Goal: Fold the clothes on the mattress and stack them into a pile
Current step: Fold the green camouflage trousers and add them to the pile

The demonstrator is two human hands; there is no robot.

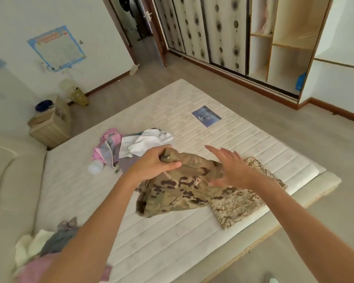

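A bedroom is seen from above, with a white quilted mattress (172,231) laid on the floor. At the far left, a cardboard box (51,125) stands against the wall beside the mattress corner. At the lower left edge of the mattress, a loose heap of unfolded clothes (41,248) in white, grey and pink is piled. Further back, left of centre, a second crumpled heap of pink and white garments (135,145) is seen, with a clear plastic bottle (95,167) lying just beside it.

In the middle, a camouflage jacket (178,190) is spread on the mattress. Its upper edge is gripped by the left hand (153,165), the fingers curled round a fold of cloth. To the right, the right hand (231,168) is held open above the jacket, fingers straight and spread; contact with the cloth cannot be told. Beneath the jacket's right side, a folded, paler, pixel-patterned camouflage garment (241,203) is laid flat near the mattress edge. Behind, a blue label (206,116) is fixed to the mattress, and at the far right an open wardrobe (274,48) is seen.
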